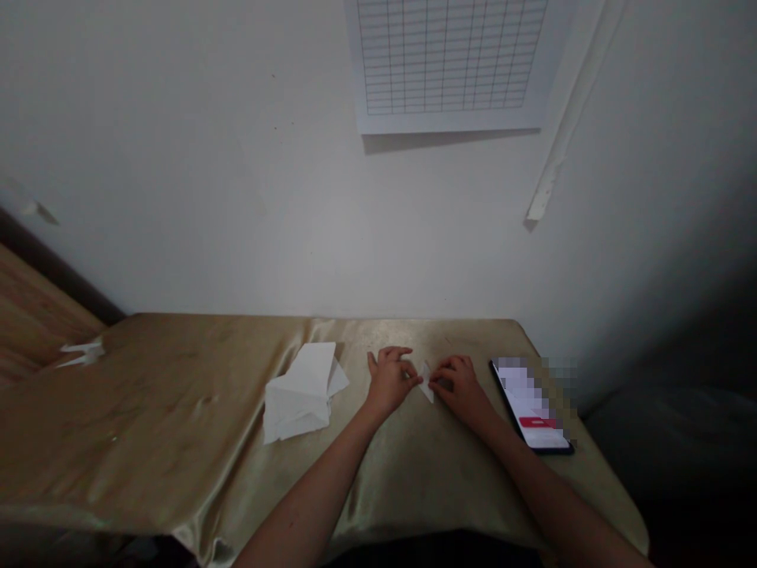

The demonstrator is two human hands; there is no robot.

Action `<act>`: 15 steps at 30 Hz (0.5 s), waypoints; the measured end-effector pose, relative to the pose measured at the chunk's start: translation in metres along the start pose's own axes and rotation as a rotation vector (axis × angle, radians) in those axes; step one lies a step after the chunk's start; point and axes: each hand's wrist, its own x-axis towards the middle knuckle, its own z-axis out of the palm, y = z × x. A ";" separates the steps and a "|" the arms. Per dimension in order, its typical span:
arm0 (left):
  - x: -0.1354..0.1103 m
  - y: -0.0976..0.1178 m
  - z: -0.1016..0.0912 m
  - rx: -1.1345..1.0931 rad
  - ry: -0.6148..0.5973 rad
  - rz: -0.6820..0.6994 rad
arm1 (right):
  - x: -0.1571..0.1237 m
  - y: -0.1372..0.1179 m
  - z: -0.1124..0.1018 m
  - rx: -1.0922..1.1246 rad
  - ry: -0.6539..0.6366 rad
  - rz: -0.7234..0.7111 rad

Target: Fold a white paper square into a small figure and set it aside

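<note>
A small folded piece of white paper lies on the table between my two hands. My left hand pinches its left side with curled fingers. My right hand pinches its right side, fingers bent over it. Both hands rest on the gold satin cloth that covers the table. A loose stack of white paper sheets lies just left of my left hand.
A smartphone with a lit screen lies to the right of my right hand, near the table's right edge. A white paper scrap sits at the far left. A grid chart hangs on the wall behind the table.
</note>
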 end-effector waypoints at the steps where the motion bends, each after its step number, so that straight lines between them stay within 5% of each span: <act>1: 0.000 -0.001 0.001 0.000 0.003 0.002 | 0.000 0.000 0.000 -0.004 0.000 -0.001; 15: 0.002 -0.005 -0.001 0.058 -0.017 -0.080 | 0.000 -0.014 0.003 -0.275 0.083 0.008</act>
